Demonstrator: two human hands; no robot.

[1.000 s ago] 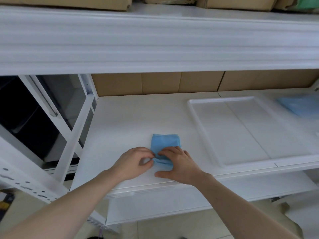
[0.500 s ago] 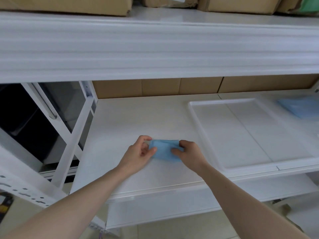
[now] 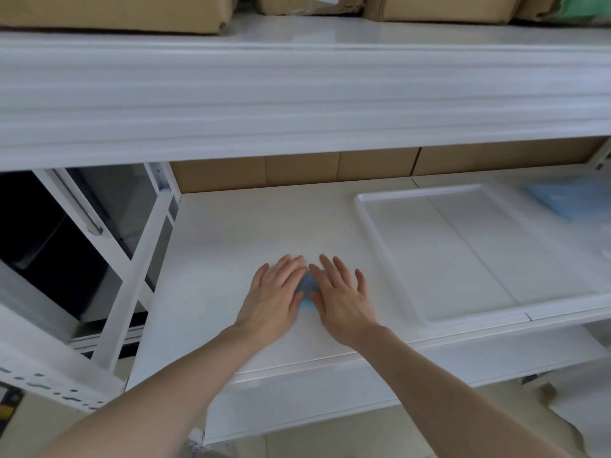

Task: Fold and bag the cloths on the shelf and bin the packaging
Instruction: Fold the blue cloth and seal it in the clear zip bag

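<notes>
A small folded blue cloth (image 3: 308,290) is pressed flat onto the white shelf (image 3: 238,246) by both hands, and only a narrow strip of it is seen in the gap between them. The left hand (image 3: 276,294) is laid palm down with its fingers straight and slightly spread, covering the left part of the cloth. The right hand (image 3: 342,295) is laid the same way, fingers straight and fanned, over the right part. Nothing is gripped by either hand; the cloth is merely held down under the flat palms and fingers. The two hands are placed just beside each other, their index fingers nearly touching above the cloth.

To the right of the right hand, a shallow white tray (image 3: 390,259) is set on the same shelf, apart from the hand. Farther right, beyond the tray, a blurred stack of blue cloths (image 3: 572,201) is seen at the edge of the view. Beyond the fingertips, at the back of the shelf, brown cardboard boxes (image 3: 297,171) are lined up. Above the hands, a higher shelf board (image 3: 297,94) is loaded with more cardboard boxes (image 3: 115,11). To the left of the left hand, the white uprights and diagonal brace of the shelf frame (image 3: 132,266) are seen.
</notes>
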